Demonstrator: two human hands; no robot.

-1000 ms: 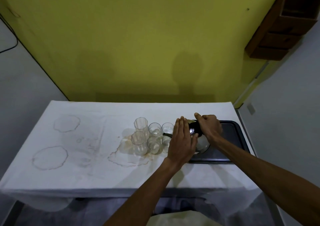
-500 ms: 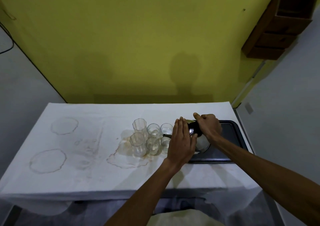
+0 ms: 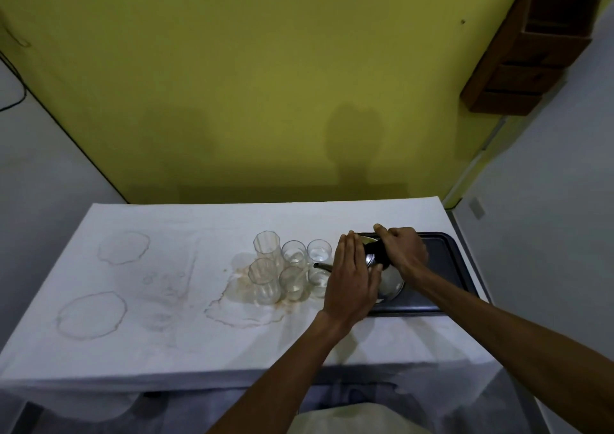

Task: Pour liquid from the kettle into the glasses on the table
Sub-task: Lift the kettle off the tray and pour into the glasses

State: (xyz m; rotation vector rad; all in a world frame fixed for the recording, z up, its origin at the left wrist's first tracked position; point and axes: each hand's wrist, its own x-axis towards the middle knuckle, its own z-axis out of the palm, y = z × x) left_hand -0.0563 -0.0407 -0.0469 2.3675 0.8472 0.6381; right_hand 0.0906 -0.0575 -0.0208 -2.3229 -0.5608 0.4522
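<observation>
**Kettle tipped toward the glasses, both hands engaged**

Steel kettle on the dark tray at the right end of the counter, leaning left, thin spout reaching over the nearest glasses. Right hand clamped around the kettle's black handle. Left hand laid flat, fingers together, against the near left side of the kettle body; grip not closed. Six clear glasses in two rows of three, just left of the tray, the two leftmost taller and faceted. Contents of the glasses hard to tell; stream from the spout not discernible. Brownish wet stain on the white cloth under and in front of the glasses; two dried ring marks well apart, toward the left end. Yellow wall behind; wooden shelf at upper right.
</observation>
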